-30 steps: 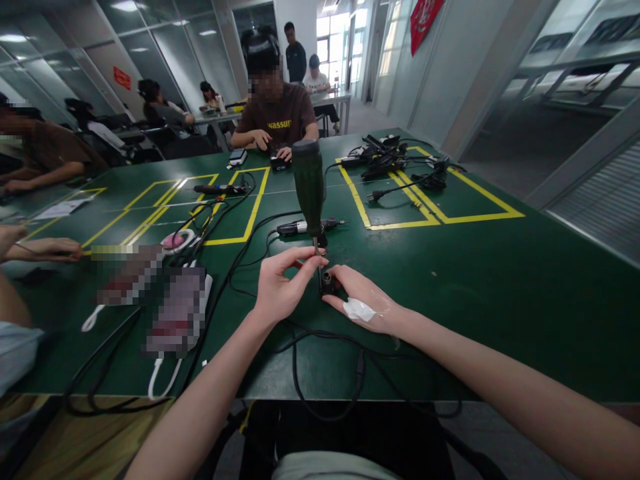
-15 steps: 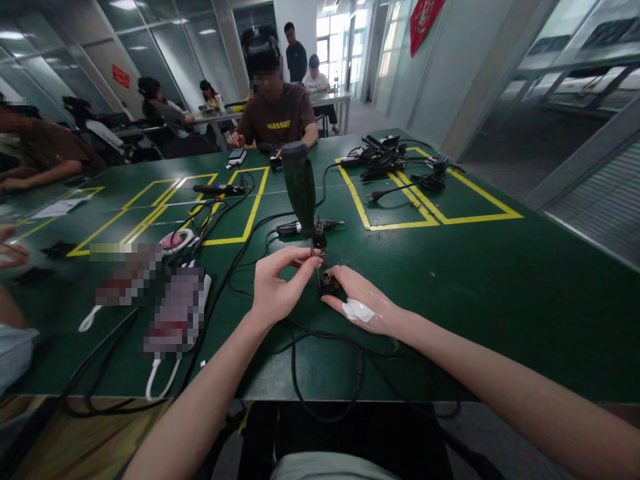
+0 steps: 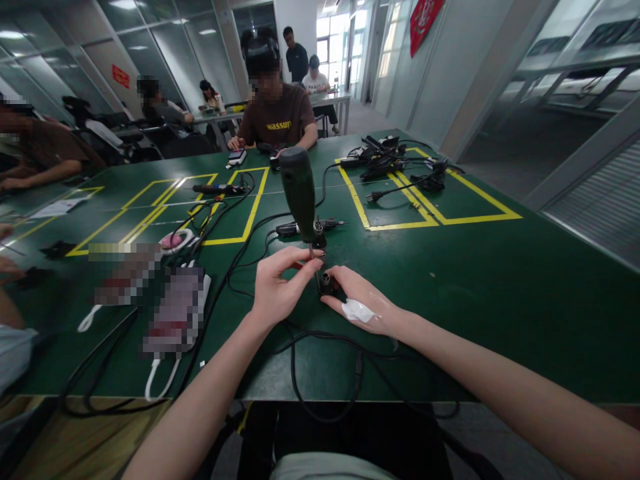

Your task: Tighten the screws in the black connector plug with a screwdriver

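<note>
My left hand is closed, thumb and fingers pinching the thin metal shaft of a screwdriver. The screwdriver stands nearly upright with its dark green handle on top, leaning slightly left. Its lower end meets the left side of a small black cylindrical part on the table; the exact contact is hidden. My right hand, with a white patch on its back, grips that black part between thumb and fingers. Just beyond my fingers stands another small dark part.
A pen-shaped electric tool lies behind my hands. Black cables loop across the green table. Tangled black plugs and cords sit at the back right. Two phones lie left. A co-worker sits opposite.
The screwdriver's handle has tilted slightly to the left and dropped a little. My hands have stayed almost in place. At the far left, another person's hand has shifted.
</note>
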{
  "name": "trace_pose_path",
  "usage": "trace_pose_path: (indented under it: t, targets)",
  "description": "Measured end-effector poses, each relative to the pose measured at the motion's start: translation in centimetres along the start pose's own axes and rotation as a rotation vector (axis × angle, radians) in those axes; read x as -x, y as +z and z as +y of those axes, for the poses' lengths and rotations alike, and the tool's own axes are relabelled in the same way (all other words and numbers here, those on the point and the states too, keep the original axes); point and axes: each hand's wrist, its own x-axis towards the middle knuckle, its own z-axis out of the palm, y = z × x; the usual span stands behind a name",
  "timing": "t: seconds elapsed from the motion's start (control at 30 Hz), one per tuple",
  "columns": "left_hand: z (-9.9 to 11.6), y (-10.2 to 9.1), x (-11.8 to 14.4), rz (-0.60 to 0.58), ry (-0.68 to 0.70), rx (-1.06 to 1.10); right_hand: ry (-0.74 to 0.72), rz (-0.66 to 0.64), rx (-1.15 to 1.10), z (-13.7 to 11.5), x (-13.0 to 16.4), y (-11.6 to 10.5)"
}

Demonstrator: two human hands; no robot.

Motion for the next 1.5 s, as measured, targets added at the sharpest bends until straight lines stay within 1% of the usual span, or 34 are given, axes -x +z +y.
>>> trace_pose_path:
  t: [0.13,0.23,0.3,0.4,0.47,0.7,0.77,0.93,1.27,1.37,1.5]
  targets:
    - [0.1,-0.3,0.0,-0.063,-0.026,0.018,-0.024,0.014,-0.008,0.2,0.0,0.1]
    - [0.2,-0.3,-0.1,-0.097,-0.008,0.022,-0.025,0.011,-0.004,0.1,0.0,0.0]
    - [0.2,-0.2,-0.2,-0.099,0.017,0.005,-0.018,0.007,0.005,0.0,0.0,-0.1]
    - [0.1,-0.1,-0.2,-0.07,0.061,-0.026,-0.006,0.0,0.014,0.0,0.0,-0.1]
    - [-0.1,0.0,-0.1,-0.05,0.066,-0.036,0.0,0.0,0.014,0.0,0.0,0.0]
    - [-0.5,0.2,0.4,0.084,-0.065,0.043,-0.028,0.019,0.008,0.2,0.1,0.1]
    - [-0.3,0.2,0.4,0.079,-0.077,0.045,-0.032,0.022,0.007,0.2,0.1,0.1]
    - [0.3,0.3,0.2,0.012,-0.108,0.035,-0.029,0.016,0.017,0.2,0.1,0.0]
    - [0.1,0.4,0.2,-0.011,-0.066,0.036,0.0,0.008,0.01,0.5,0.0,-0.6]
    - [0.0,0.5,0.1,0.004,-0.081,0.071,-0.009,0.01,-0.007,0.8,0.0,-0.6]
    - [-0.5,0.7,0.1,0.067,-0.133,0.098,-0.028,0.022,-0.019,1.2,0.0,-0.5]
